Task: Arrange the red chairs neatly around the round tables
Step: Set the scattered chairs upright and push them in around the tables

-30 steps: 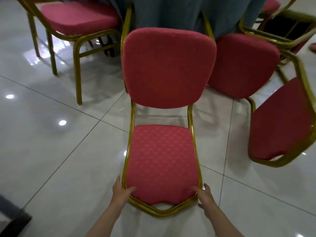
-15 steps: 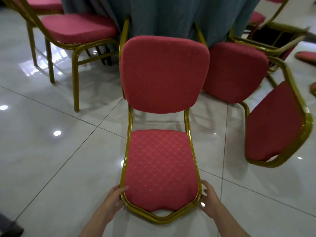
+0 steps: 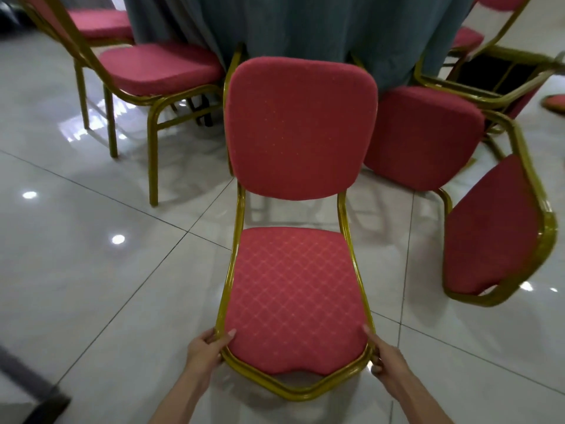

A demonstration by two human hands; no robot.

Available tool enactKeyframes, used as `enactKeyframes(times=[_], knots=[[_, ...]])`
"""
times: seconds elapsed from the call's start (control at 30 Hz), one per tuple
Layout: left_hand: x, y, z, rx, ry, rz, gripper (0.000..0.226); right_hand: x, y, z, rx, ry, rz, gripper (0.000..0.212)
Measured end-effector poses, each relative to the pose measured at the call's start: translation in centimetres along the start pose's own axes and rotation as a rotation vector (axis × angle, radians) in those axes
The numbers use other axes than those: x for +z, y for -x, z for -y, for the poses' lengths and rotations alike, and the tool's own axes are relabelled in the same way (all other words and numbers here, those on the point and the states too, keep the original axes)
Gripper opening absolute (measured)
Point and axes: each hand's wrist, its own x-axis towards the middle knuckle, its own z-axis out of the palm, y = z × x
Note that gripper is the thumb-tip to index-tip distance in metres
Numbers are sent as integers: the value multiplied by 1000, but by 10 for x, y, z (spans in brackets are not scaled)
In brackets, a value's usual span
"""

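Glossy white tiled floor (image 3: 91, 270), ceiling lights reflected in it.

Round table under a long blue-grey cloth (image 3: 305, 26) at top centre. The cloth hangs to the floor; the tabletop itself is out of view.

Red padded chair with a gold metal frame (image 3: 299, 127), centre, right in front of the table. Its plain pad lies on the table side. The diamond-stitched pad is nearest the camera. The gold legs at the far end stand close against the cloth.

Second red and gold chair (image 3: 159, 68) to the left, upright, seat edge close to the cloth. A third chair (image 3: 97, 24) is behind it, partly cut off.

Right side is untidy. One red and gold chair (image 3: 492, 228) leans askew, its pad just beside the centre chair. Behind it another chair (image 3: 495, 75) is tipped, black underside showing.

Dark object (image 3: 30, 387) in the lower left corner, too blurred to tell.

Left hand (image 3: 204, 350): grip is wrapped round the gold frame at the near left corner of the stitched pad, thumb lying over the fabric edge.

Right hand (image 3: 385, 359): grip is curled round the frame at the near right corner, thumb up along the tube.
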Motion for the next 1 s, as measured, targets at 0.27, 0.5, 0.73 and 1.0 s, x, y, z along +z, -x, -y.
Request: enactKeyframes(times=[0.27,0.5,0.73,1.0], knots=[[-11,72,-96,26,-86,30,38,12,106,79,-148,89,-1,39],[-15,165,-201,13,53,-12,56,23,223,164,-180,96,-32,38],[-14,267,-301,62,155,-84,92,35,326,238,-155,116,-71,37],[-2,364,-399,103,116,-55,83,51,421,306,-90,64,-115,36]])
